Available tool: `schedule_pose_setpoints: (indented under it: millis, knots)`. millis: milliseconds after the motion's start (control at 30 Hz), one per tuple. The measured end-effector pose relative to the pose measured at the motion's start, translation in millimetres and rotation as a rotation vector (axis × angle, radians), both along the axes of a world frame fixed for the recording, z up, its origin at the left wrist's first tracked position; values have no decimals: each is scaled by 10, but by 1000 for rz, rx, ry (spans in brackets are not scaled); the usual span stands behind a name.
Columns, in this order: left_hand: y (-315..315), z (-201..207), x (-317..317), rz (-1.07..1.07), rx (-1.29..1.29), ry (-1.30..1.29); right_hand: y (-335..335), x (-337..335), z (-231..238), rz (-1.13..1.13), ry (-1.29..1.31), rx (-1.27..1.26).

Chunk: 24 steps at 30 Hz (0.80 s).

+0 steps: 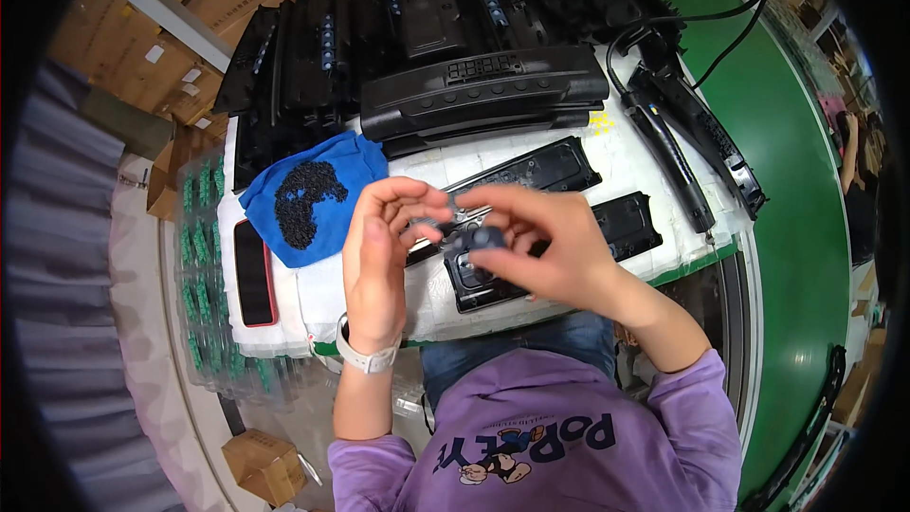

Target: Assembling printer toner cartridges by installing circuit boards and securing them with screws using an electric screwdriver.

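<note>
Gripping blurred small dark part (486,239) near centre, over black panel (630,225), between thumb and fingers of right hand (559,242). Curving left hand (379,232) half-open at 9 o'clock of part; cannot tell whether holding anything. At 5, lettering (583,431) on purple sweatshirt (607,393); at 10, white labels (154,54) on cardboard cartons (123,71). At 6, front edge (445,333) of white-covered table (318,299); at 9, smartphone (254,270) near left edge; at 3, green surface (796,180).

A small, dark, blurred part (487,238) sits in the right grip (561,243), above a flat black panel (627,224) lying aslant on the tabletop (427,311).
</note>
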<state>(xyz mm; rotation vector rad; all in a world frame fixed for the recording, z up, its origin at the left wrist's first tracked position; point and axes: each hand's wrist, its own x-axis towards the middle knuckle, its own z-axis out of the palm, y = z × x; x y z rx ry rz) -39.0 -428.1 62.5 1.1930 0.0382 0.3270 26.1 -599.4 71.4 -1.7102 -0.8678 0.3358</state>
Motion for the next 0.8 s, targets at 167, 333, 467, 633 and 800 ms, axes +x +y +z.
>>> schedule_pose_setpoints:
  millis: [167, 333, 467, 633, 800]
  knots:
    - [-56, -71, 9, -287, 182, 209, 100, 146, -96, -13, 564, 457]
    - [-59, -117, 90, -144, 218, 195, 8, 191, -157, -58, 533, 382]
    - [32, -79, 182, 167, 1024, -80, -142, 361, -148, -162, 392, 310]
    - [137, -253, 241, -16, 1406, -229, -261, 559, -390, 46, -397, -55]
    - [157, -334, 221, -78, 1406, -206, -234, 511, -376, 87, -482, -258]
